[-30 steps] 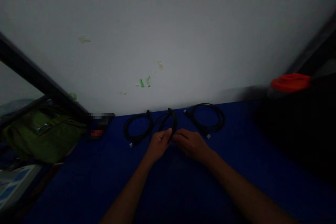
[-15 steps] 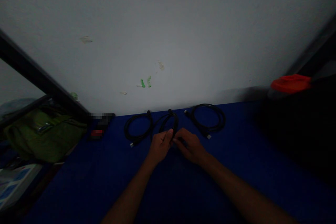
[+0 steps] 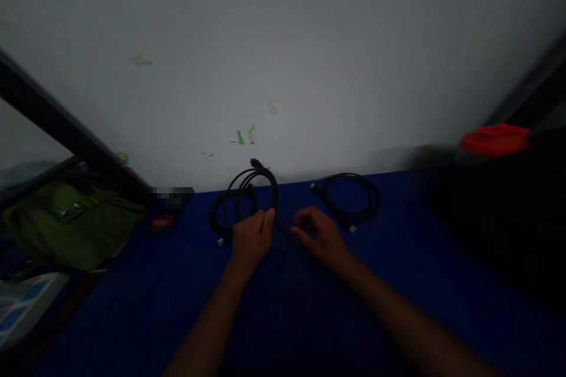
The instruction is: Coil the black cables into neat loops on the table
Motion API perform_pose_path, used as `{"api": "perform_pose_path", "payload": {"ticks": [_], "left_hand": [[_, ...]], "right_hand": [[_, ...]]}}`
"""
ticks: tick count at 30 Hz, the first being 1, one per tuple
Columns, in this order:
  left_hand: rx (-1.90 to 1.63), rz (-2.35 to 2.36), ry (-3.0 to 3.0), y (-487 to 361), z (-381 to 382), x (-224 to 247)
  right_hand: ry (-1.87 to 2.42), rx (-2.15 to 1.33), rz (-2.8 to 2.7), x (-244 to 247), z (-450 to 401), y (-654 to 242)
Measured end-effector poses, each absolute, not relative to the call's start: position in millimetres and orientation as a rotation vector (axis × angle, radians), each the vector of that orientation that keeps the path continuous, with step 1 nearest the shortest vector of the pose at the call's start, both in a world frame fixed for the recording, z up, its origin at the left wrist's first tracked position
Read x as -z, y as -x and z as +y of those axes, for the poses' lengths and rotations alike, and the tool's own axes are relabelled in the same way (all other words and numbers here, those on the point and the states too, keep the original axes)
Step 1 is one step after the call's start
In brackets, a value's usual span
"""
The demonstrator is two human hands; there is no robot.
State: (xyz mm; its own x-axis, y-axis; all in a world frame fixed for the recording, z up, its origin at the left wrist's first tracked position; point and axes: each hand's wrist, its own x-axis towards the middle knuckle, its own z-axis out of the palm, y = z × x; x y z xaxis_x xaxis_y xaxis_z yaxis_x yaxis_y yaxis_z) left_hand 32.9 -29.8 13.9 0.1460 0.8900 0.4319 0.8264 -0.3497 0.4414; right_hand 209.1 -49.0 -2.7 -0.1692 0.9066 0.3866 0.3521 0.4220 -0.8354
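The person's left hand (image 3: 252, 240) has its grip closed on a black cable (image 3: 275, 191), whose loop stands up above the blue counter (image 3: 132, 306), while the right hand (image 3: 318, 237), grip loosely open and seeming empty, is just beside, farther from the loop.

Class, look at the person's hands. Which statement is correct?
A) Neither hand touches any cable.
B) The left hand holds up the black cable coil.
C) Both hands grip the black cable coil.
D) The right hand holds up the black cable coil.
B. The left hand grips the black cable coil, which rises above it, while the right hand stands off to one side.
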Motion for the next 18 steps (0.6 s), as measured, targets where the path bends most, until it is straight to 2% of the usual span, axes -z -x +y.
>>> {"api": "perform_pose_path", "payload": {"ticks": [4, 7, 11, 18], "left_hand": [[-0.744, 2.136, -2.303, -13.3, -10.7, -13.5], [-0.529, 2.309, -2.245, -1.1, -2.1, -12.3], [-0.34, 2.393, -2.143, 8.0, 4.8, -7.9], [-0.23, 2.266, -2.327, 10.0, 11.1, -1.2]], "right_hand": [[1.558, -0.105, -1.913, 7.0, -25.4, -245.3], [1.897, 0.17, -1.981, 9.9, -18.7, -261.1], [2.086, 0.272, -2.026, 12.0, -18.3, -266.0], [2.053, 0.263, -2.158, 10.8, -16.6, -269.7]]}}
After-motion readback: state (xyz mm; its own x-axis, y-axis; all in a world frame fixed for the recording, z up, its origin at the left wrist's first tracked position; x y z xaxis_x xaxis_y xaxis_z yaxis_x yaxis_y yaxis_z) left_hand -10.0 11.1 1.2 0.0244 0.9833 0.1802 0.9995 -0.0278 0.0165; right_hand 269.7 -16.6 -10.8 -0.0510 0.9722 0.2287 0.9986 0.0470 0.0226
